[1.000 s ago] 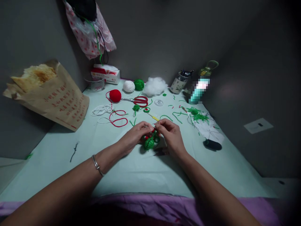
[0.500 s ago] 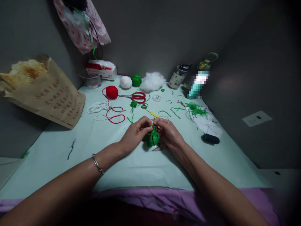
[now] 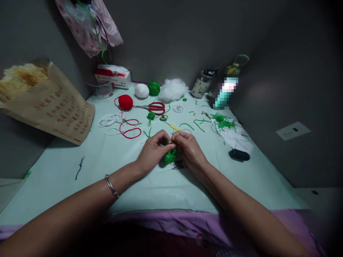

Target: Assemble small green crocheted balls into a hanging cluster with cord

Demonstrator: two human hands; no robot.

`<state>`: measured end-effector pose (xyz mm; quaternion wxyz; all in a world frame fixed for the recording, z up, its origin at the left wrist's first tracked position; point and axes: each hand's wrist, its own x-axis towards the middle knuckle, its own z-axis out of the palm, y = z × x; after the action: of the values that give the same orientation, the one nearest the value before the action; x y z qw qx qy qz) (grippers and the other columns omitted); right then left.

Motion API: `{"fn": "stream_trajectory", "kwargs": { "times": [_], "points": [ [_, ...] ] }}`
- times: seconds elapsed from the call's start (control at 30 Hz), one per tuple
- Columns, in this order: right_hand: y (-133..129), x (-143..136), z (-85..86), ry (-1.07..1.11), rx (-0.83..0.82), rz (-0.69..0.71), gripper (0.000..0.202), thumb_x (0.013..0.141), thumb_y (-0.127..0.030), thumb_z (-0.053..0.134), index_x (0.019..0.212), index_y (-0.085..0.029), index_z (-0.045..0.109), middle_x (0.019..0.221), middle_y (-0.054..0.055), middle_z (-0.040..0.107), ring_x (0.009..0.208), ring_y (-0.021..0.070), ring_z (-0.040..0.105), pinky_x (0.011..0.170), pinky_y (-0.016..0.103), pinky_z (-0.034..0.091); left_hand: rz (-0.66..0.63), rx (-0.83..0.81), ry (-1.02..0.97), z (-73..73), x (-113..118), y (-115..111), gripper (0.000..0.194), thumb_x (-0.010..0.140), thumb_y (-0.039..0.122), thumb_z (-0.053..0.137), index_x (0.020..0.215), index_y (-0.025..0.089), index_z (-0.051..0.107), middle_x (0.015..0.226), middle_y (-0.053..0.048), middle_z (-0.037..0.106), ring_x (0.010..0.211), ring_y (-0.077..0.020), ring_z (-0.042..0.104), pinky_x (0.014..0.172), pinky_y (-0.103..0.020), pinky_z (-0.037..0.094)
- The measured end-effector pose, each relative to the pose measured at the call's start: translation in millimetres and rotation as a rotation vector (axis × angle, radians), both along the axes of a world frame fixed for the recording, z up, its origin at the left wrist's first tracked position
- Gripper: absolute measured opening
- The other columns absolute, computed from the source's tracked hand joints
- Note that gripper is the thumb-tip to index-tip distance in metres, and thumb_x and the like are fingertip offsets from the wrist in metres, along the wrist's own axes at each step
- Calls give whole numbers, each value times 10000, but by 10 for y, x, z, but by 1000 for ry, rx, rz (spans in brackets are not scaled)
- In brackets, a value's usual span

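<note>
A small green crocheted piece (image 3: 169,157) with a bit of red at its top hangs below my fingertips. My left hand (image 3: 153,151) pinches it from the left, thumb and forefinger closed on its upper part. Close against it, my right hand (image 3: 190,148) has its fingertips pressed together at the piece's top; whatever they hold is too small to make out. Just beyond the hands lies a yellow-handled crochet hook (image 3: 174,127). Farther back are a small green ball with a loop (image 3: 151,115) and a small green and red piece (image 3: 163,118).
Red-handled scissors (image 3: 156,107), a red yarn ball (image 3: 125,102), white stuffing (image 3: 173,90) and a tissue box (image 3: 113,76) lie behind. A paper food bag (image 3: 61,103) stands left. Green scraps (image 3: 225,122) and a dark roll (image 3: 239,155) are right, bottles (image 3: 201,85) behind.
The green piece has tipped and moved slightly left and up under my fingers. Both hands stay together. The whole view has shifted a little.
</note>
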<state>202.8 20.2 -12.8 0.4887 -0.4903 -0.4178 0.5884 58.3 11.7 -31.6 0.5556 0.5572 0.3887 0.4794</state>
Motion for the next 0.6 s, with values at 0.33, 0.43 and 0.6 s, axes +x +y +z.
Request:
{"fn": "stream_trajectory", "kwargs": {
  "times": [0.33, 0.43, 0.6],
  "points": [
    [-15, 11, 10, 9, 11, -12, 101, 609, -241, 670, 577, -166, 610, 511, -56, 447, 505, 78, 318, 497, 247, 208, -53, 105, 83, 29, -26, 25, 112, 832, 238, 657, 828, 204, 551, 802, 29, 555, 747, -128, 521, 701, -268, 435],
    [28, 39, -3, 14, -5, -17, 88, 597, -228, 663, 575, -162, 609, 492, -60, 430, 489, 71, 303, 485, 243, 188, -55, 122, 115, 47, -11, -2, 99, 831, 218, 645, 821, 206, 547, 790, 30, 543, 731, -129, 498, 684, -271, 418],
    [130, 146, 9, 80, 25, -96, 155, 611, -223, 713, 576, -163, 574, 498, -78, 379, 483, 57, 281, 466, 221, 205, -148, 190, 169, 57, -13, -92, 88, 825, 208, 678, 814, 206, 591, 790, 24, 566, 751, -136, 512, 737, -292, 424]
  ]
}}
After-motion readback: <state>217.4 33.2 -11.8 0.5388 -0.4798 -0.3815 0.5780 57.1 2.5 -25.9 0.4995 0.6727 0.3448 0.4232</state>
